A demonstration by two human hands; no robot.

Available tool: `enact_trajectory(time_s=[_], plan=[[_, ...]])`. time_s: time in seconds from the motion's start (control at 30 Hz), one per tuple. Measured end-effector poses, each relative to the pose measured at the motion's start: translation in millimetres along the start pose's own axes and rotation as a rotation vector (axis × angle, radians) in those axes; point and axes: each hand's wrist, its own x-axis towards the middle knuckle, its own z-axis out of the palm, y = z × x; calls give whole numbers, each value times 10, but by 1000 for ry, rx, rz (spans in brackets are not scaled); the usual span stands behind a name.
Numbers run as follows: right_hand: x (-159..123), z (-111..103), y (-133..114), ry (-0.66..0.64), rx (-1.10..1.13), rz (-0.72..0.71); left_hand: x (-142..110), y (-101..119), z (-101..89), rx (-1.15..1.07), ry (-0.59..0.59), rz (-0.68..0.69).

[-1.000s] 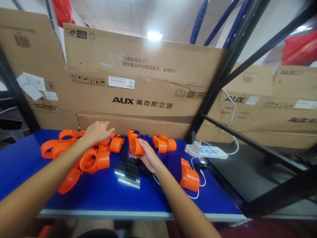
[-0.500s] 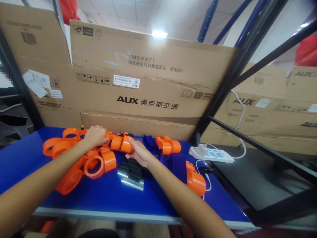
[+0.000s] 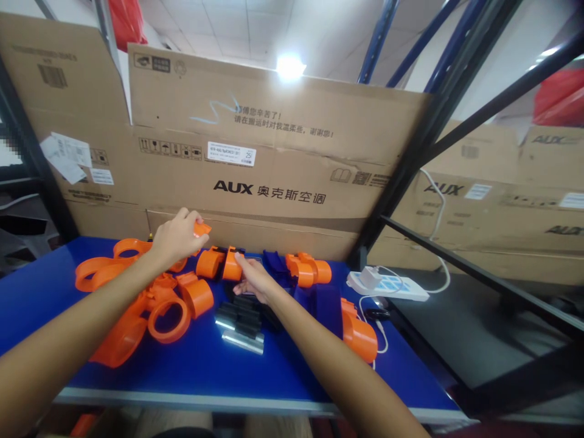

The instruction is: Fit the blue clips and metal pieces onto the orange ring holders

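My left hand (image 3: 177,236) is closed around a small orange plastic piece (image 3: 202,229), raised above the table in front of the cardboard; most of the piece is hidden by the fingers. My right hand (image 3: 255,281) grips the side of an orange plastic ring part (image 3: 232,267), thumb on its near face. Beside that part stands another orange ring part (image 3: 210,263). Below the right hand lie black ribbed pieces (image 3: 241,313) and silver metal strips (image 3: 243,341). Several orange rings (image 3: 170,319) are heaped under my left forearm.
The blue table (image 3: 191,377) is backed by a large cardboard sheet (image 3: 274,158). More orange ring parts (image 3: 310,271) with dark blue straps (image 3: 327,311) lie at right. A white power strip (image 3: 387,285), cables and a black rack post (image 3: 401,158) border that side.
My left hand has risen away from the orange parts with a small orange piece in its fingers. My right hand stays at the orange ring part, nearly unmoved.
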Motion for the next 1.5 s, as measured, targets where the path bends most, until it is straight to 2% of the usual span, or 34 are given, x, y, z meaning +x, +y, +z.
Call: enact_trajectory(time_s=[0.13, 0.33, 0.47, 0.53, 0.63, 0.7, 0.77, 0.9, 0.93, 0.97, 1.03, 1.1, 1.17, 1.23, 1.33, 1.43, 1.5], plan=[[114, 5, 11, 50, -125, 76, -107, 263, -73, -63, 42, 51], [235, -8, 15, 112, -113, 96, -192, 568, -112, -202, 70, 101], [157, -62, -35, 121, -104, 60, -269, 683, -105, -329, 114, 114], [85, -116, -104, 149, -66, -22, -344, 743, -72, -411, 165, 116], [-20, -216, -238, 181, 87, -212, -499, 868, 41, -575, 226, 131], [-66, -282, -310, 156, 143, -254, -610, 972, 154, -678, 225, 146], [-84, -346, -348, 178, 129, -299, -702, 1071, 281, -786, 178, 191], [-75, -491, -344, 374, 29, -449, -763, 1186, 545, -1080, 22, 362], [-73, -530, -338, 395, 17, -465, -752, 1197, 615, -1174, -4, 366], [-74, -565, -331, 396, 10, -471, -734, 1206, 687, -1272, -22, 326], [-83, -615, -317, 380, -2, -481, -690, 1218, 830, -1486, -79, 138], [-97, -626, -299, 361, -55, -487, -654, 1229, 953, -1679, -231, -57], [-113, -603, -279, 352, -149, -494, -633, 1228, 1035, -1798, -382, -160], [-132, -566, -263, 352, -262, -524, -622, 1205, 1075, -1857, -452, -209], [-181, -550, -251, 371, -437, -599, -608, 1124, 1101, -1890, -395, -312], [-283, -603, -241, 395, -610, -648, -588, 1018, 1145, -1872, -228, -409], [-391, -641, -235, 363, -773, -666, -575, 958, 1186, -1847, -142, -447]])
